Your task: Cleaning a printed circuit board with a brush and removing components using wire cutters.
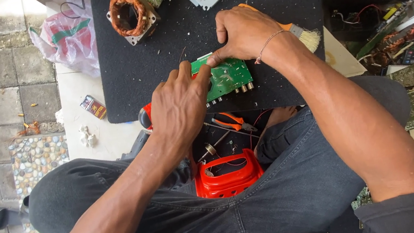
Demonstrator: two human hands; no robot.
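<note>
Circuit board (226, 77) on mat (128, 73); coil (128, 14) behind-left; brush (305, 36) right; pliers (231, 121) before board

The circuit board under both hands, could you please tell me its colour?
Green; the circuit board shows best in the head view.

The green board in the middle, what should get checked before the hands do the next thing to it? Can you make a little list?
1. Green circuit board lies flat on the black mat: ok.
2. Both hands on the board: ok; the left hand covers its near left end, the right hand pinches its top edge.
3. Brush out of the way: not ok; it lies under the right wrist.
4. Orange-handled pliers within reach: ok, just below the mat.
5. Mat clean: not ok, pale specks all over it.
6. What the fingers are pinching: cannot tell, it is hidden.
</note>
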